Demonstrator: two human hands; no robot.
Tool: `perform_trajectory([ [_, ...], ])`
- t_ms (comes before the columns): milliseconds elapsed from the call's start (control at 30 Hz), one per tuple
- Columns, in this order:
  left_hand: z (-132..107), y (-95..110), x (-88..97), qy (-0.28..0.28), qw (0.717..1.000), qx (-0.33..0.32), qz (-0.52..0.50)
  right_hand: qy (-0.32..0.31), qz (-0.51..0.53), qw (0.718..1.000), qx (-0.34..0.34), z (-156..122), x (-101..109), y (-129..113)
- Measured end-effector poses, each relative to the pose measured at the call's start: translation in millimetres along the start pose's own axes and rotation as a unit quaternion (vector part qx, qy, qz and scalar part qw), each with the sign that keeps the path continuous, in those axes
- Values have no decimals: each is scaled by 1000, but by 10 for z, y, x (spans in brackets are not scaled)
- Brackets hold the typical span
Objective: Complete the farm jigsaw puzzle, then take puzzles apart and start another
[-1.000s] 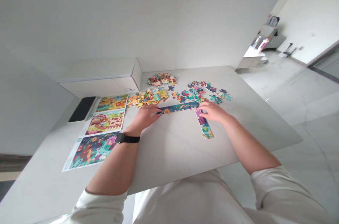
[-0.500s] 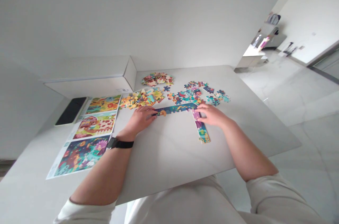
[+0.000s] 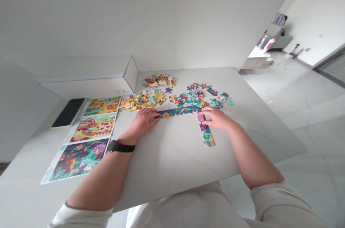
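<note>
Joined jigsaw puzzle pieces form a dark blue row (image 3: 182,111) across the table, with a purple and teal column (image 3: 207,134) running down from its right end. My left hand (image 3: 144,121) has its fingertips and thumb closed at the left end of the row. At the right corner, my right hand (image 3: 215,117) grips the edge of the joined pieces, forefinger near the top and thumb lower on the column. The fingers hide parts of both ends. Just behind the row lie loose blue and teal pieces (image 3: 192,96).
Yellow pieces (image 3: 141,100) and a reddish pile (image 3: 159,80) lie farther back. On the left are a picture sheet (image 3: 93,127) with three scenes, a phone (image 3: 68,113) and a white box (image 3: 88,77). A wall stands behind the table (image 3: 167,163).
Both hands keep the same places on the joined pieces. The view has shifted slightly, so the sheet, phone and box appear a little farther left.
</note>
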State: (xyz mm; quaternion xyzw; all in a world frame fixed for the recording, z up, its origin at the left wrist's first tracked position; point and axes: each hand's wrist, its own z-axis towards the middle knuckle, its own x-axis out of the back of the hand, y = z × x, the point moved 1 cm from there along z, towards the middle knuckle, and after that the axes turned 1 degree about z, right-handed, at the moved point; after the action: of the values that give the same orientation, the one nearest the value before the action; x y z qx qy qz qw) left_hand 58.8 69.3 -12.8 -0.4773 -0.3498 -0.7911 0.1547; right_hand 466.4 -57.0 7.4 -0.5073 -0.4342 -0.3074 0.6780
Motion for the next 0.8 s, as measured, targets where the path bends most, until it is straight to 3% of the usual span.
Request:
perform_trajectory([
  [233, 8, 65, 36, 55, 998, -10, -24, 126, -22, 991, -37, 41, -6, 115],
  [400, 17, 102, 71, 75, 997, -19, -27, 105, -110, 981, -118, 120, -179, 3],
  [533, 16, 88, 57, 81, 996, -32, -29, 81, -164, 966, -185, 191, -178, -94],
  [800, 12, 78, 24, 80, 996, -40, -29, 99, -180, 949, -241, 206, -127, 44],
])
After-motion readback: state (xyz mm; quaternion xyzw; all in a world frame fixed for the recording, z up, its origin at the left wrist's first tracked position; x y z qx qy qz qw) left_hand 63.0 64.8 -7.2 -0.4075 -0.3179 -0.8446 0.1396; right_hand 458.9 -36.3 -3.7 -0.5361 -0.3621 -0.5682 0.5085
